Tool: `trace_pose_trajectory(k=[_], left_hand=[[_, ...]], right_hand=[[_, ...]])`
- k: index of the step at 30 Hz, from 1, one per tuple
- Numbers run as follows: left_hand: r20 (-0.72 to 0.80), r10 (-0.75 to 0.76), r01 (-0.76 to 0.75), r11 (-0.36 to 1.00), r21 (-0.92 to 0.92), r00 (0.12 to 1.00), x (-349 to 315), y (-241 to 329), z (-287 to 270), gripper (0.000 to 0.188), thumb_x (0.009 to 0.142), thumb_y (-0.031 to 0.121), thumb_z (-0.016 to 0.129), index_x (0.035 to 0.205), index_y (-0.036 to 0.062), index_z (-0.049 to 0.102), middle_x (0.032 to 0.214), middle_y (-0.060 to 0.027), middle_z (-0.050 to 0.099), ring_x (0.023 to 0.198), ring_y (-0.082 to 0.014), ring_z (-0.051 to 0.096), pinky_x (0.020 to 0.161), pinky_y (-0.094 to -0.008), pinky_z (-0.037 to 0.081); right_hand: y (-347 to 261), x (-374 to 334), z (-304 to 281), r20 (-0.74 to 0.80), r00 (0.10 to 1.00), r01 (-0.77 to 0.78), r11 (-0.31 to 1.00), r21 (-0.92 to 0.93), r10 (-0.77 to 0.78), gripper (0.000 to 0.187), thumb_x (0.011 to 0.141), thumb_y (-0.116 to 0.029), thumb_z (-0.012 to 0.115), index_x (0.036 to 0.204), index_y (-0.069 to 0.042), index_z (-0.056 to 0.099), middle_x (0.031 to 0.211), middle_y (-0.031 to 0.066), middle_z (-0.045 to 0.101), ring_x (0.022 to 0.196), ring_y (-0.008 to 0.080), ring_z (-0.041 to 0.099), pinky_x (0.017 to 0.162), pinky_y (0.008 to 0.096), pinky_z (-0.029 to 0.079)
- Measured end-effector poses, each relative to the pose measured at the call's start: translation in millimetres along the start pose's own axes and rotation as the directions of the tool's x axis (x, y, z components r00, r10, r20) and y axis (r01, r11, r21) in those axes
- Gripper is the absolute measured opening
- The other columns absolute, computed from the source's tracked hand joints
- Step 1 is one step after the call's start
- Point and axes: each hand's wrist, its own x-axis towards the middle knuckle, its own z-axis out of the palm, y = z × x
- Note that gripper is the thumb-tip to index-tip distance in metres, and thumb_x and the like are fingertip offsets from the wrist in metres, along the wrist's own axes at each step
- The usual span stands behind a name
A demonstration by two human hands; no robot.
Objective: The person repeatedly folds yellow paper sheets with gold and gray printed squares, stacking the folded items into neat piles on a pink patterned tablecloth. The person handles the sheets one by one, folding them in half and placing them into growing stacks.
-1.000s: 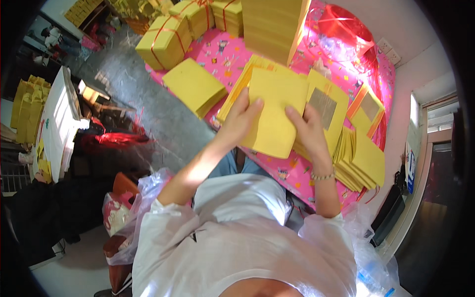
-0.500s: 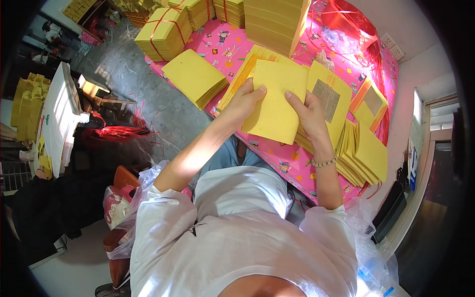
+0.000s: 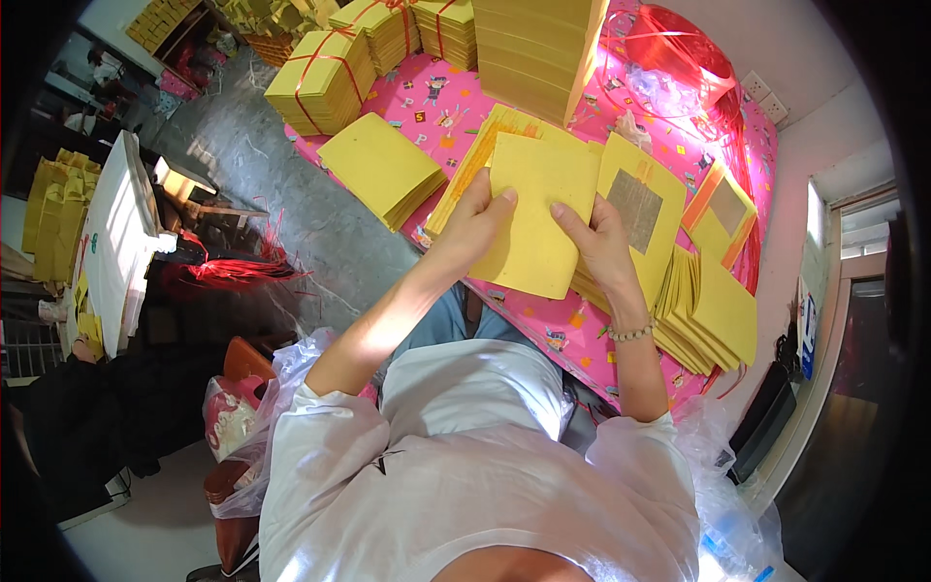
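Observation:
Between my hands is a sheaf of yellow paper (image 3: pixel 538 218), held tilted above a pink patterned table cover (image 3: pixel 427 89). My left hand (image 3: pixel 482 225) grips its left edge, thumb on top. On the right edge, my right hand (image 3: pixel 603 244) is closed the same way, a beaded bracelet at its wrist. How many sheets I hold cannot be made out. Behind the sheaf lies a yellow stack with orange-marked edges (image 3: pixel 475 160), partly covered. Close to my right hand are yellow sheets with a grey-brown square (image 3: pixel 632 209) and a fanned pile of yellow paper (image 3: pixel 713 315).
A loose yellow stack (image 3: pixel 380 165) lies at the table's left edge. Red-tied bundles (image 3: pixel 320 85) and a tall yellow stack (image 3: pixel 529 58) stand at the back. Red strapping (image 3: pixel 684 53) is heaped back right. Left of me are a white-topped table (image 3: pixel 118 233) and plastic bags (image 3: pixel 291 373).
The view has shifted slightly, with most things a little lower in the picture. Both hands keep their hold on the yellow paper.

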Motion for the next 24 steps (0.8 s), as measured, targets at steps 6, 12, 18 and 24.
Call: trace_pose_trajectory(k=[6, 12, 18, 24], left_hand=[[-0.060, 0.165, -0.162, 0.986, 0.048, 0.984, -7.5, -2.6, 7.1, 0.035, 0.099, 0.009, 0.043, 0.132, -0.0004, 0.039, 0.119, -0.0087, 0.056, 0.110, -0.0123, 0.053, 0.092, -0.0283, 0.044], [-0.092, 0.247, -0.242, 0.968, 0.068, 0.965, -17.3, -9.5, 5.8, 0.031, 0.100, 0.009, 0.044, 0.129, -0.0002, 0.041, 0.120, -0.0080, 0.055, 0.110, -0.0116, 0.052, 0.094, -0.0274, 0.042], [-0.079, 0.212, -0.207, 0.976, 0.068, 0.974, -29.2, -3.5, 3.8, 0.029, 0.100, 0.009, 0.046, 0.127, 0.0000, 0.043, 0.118, -0.0071, 0.056, 0.108, -0.0104, 0.052, 0.093, -0.0265, 0.042], [-0.085, 0.165, -0.162, 0.986, 0.039, 0.983, -36.0, -6.3, -1.0, 0.028, 0.099, 0.009, 0.047, 0.126, 0.0002, 0.044, 0.116, -0.0062, 0.057, 0.107, -0.0090, 0.052, 0.091, -0.0260, 0.042]], right_hand=[[-0.3, -1.6, -0.9, -0.002, 1.000, 0.028, 0.999, 0.033, -0.028, 0.034, 0.095, -0.019, 0.062, 0.120, 0.003, 0.057, 0.111, 0.0076, 0.066, 0.097, 0.0101, 0.061, 0.083, 0.0260, 0.050], [-4.7, -7.7, 7.0, -0.100, 0.993, 0.065, 0.997, 0.035, -0.061, 0.029, 0.096, -0.020, 0.062, 0.114, 0.003, 0.063, 0.101, 0.0047, 0.068, 0.088, 0.0068, 0.061, 0.077, 0.0232, 0.050], [-4.7, -7.1, 5.0, -0.135, 0.982, 0.134, 0.991, 0.023, -0.130, 0.027, 0.095, -0.020, 0.063, 0.109, 0.003, 0.066, 0.093, 0.0019, 0.068, 0.079, 0.0046, 0.059, 0.070, 0.0212, 0.048], [-4.5, -7.5, 3.5, -0.198, 0.975, 0.113, 0.992, 0.056, -0.100, 0.020, 0.095, -0.019, 0.064, 0.096, 0.001, 0.068, 0.082, -0.0018, 0.065, 0.069, 0.0014, 0.053, 0.061, 0.0186, 0.044]])
